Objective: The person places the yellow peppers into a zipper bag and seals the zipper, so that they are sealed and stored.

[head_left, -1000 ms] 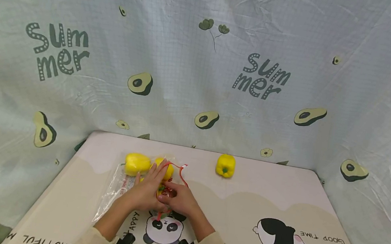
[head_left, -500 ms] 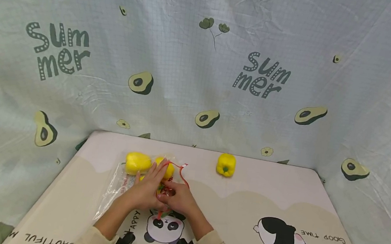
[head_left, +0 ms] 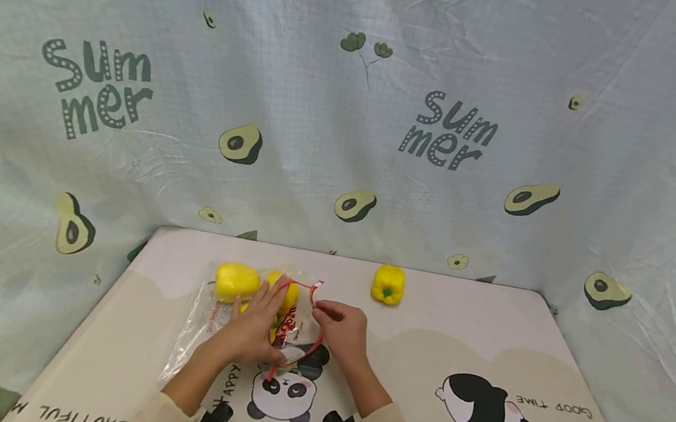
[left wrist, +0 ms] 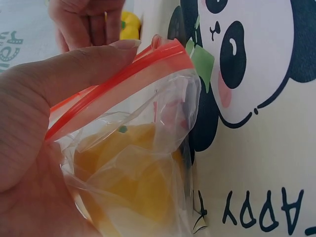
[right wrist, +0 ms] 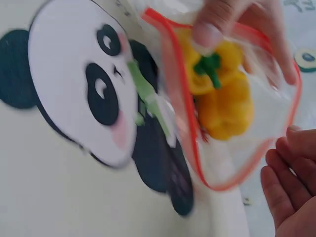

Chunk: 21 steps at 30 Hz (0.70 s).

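Observation:
A clear zip bag (head_left: pixel 190 333) with a red zip rim lies on the table. Yellow bell peppers (head_left: pixel 237 283) show through its plastic; one pepper (right wrist: pixel 224 106) with a green stem sits just inside the mouth. My left hand (head_left: pixel 254 327) lies over the bag, fingers spread on top and thumb across the red rim (left wrist: pixel 118 74), gripping it. At the right side of the mouth, my right hand (head_left: pixel 344 335) pinches the rim between thumb and fingertips, and the mouth stands wide. Part of the peppers is hidden under my left hand.
A single yellow bell pepper (head_left: pixel 388 285) stands on the table (head_left: pixel 424 334), right of the bag near the back edge. A printed curtain (head_left: pixel 300 108) hangs behind the table. Panda pictures (head_left: pixel 284 394) are printed on the tabletop.
My right hand has moved from beside the left thumb toward the right and away from me, drawing the rim outward. The bag's mouth is wider. My left hand has stayed in place.

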{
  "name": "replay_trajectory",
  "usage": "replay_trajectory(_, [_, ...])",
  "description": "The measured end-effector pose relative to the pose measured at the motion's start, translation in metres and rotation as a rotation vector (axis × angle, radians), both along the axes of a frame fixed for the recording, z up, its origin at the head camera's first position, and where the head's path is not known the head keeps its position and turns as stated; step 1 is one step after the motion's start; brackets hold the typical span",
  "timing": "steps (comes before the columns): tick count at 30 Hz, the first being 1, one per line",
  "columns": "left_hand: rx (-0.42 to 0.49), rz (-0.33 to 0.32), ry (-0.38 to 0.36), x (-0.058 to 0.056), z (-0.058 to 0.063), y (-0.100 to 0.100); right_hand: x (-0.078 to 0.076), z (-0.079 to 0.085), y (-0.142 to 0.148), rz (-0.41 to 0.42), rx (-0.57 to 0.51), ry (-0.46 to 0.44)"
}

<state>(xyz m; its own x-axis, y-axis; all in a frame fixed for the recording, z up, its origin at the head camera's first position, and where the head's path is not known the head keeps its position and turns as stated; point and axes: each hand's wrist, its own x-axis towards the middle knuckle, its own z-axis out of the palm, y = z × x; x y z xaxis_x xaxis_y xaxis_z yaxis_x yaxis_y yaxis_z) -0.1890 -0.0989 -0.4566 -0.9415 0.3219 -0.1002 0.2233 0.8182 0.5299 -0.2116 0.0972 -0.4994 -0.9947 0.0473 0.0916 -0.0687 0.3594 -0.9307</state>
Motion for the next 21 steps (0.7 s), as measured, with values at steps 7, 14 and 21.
replay_trajectory(7, [0.002,0.019,0.0,-0.001,-0.002,0.001,-0.009,0.008,0.023,-0.118,-0.093,0.054])
replay_trajectory(14, [0.004,0.015,-0.002,-0.001,-0.004,0.001,-0.02,0.014,0.048,-0.256,-0.107,0.095])
replay_trajectory(21, [0.007,0.017,0.001,-0.001,-0.006,0.003,-0.031,0.015,0.075,-0.386,-0.111,0.151])
